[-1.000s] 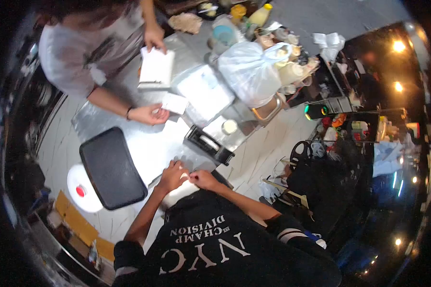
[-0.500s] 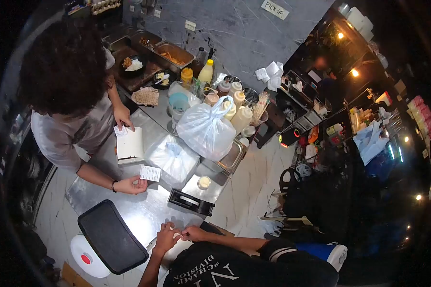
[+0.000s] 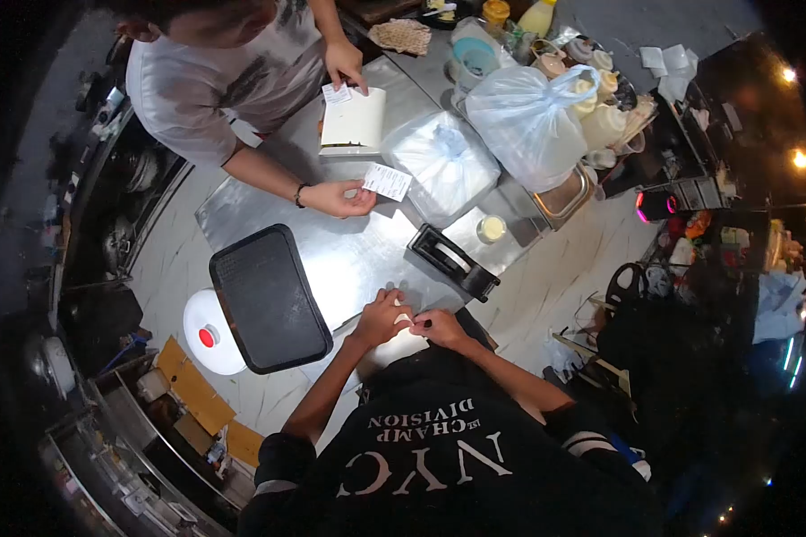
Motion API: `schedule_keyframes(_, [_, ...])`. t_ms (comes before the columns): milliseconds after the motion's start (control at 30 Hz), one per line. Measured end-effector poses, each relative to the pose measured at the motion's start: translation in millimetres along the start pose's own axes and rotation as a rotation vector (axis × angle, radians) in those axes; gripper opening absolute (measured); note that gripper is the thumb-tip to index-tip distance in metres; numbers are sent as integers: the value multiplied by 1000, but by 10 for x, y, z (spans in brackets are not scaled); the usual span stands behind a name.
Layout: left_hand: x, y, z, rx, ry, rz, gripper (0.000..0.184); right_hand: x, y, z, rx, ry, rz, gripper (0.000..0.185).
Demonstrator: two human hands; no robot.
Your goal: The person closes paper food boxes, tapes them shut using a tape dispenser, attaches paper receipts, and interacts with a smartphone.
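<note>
My left hand (image 3: 382, 319) is bent at the near edge of the metal table, its fingers curled around a small white piece (image 3: 405, 319) that looks like paper or tape. From the other side, my right hand (image 3: 439, 328) pinches the same piece between its fingertips. Its exact kind is too small to tell. Just beyond my hands lies a black tape dispenser (image 3: 452, 259). A small cup with pale yellow contents (image 3: 491, 229) stands behind the dispenser.
Across the table (image 3: 331, 242), a co-worker holds a receipt (image 3: 387, 182) over a white box (image 3: 354, 125). Tied plastic bags (image 3: 533, 125) stand near sauce bottles (image 3: 604, 125). A black tray (image 3: 271, 300) overhangs the left edge, above a round white lid (image 3: 210, 333).
My view has tilted down and turned left, so the table contents appear farther right and my shirt shows more. Both hands keep hold of the small white piece. The co-worker still holds the receipt.
</note>
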State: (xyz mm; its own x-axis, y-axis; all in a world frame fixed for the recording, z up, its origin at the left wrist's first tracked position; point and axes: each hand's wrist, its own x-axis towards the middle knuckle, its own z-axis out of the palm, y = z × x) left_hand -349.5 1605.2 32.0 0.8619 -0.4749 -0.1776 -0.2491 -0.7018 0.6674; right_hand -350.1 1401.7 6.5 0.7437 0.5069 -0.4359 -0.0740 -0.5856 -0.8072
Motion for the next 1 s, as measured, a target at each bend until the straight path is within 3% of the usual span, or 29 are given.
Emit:
schedule_keyframes(67, [19, 33, -26, -3, 22, 18, 18, -20, -29, -115, -86, -93, 49, 28])
schedule_keyframes(167, [42, 75, -58, -40, -7, -11, 18, -145, -177, -307, -112, -62, 4, 26])
schedule_keyframes(300, [69, 131, -131, -24, -53, -38, 17, -291, -662, -932, 280, 101, 7, 22])
schedule_keyframes(367, [66, 111, -117, -7, -55, -43, 17, -256, -940, -1581, 246, 359, 22, 30])
schedule_keyframes(400, [74, 112, -104, 1, -57, -46, 16, -218, -1038, -1952, 253, 536, 131, 23])
schedule_keyframes(433, [85, 124, -101, 7, -53, -49, 16, -40, -953, -2273, 395, 822, -168, 18])
schedule_keyframes(467, [85, 139, -111, 15, -50, -53, 15, 150, -776, -2695, 158, 1040, -306, 26])
schedule_keyframes(500, [83, 149, -114, 23, -47, -57, 15, 184, -955, -3153, -160, 1124, -230, 35])
schedule_keyframes(567, [78, 124, -93, -4, -72, -79, 15, 582, -952, -3646, -403, 1298, -394, 34])
schedule_keyframes(667, [94, 85, -64, -30, -102, -114, 16, 875, -1141, -3820, -582, 1164, 42, 31])
schedule_keyframes(767, [77, 66, -43, 26, -117, -118, 18, 896, -1208, -3545, -754, 1137, -205, 21])
schedule_keyframes(867, [106, 153, -105, 98, -119, -141, 20, 880, -1019, -3346, -617, 1152, -390, 20])
schedule_keyframes(967, [92, 120, -58, 128, -89, -105, 23, 809, -910, -3296, -518, 1162, -409, 19])
schedule_keyframes(1000, [70, 26, 14, 123, -91, -73, 23, 791, -860, -3313, -534, 1169, -456, 32])
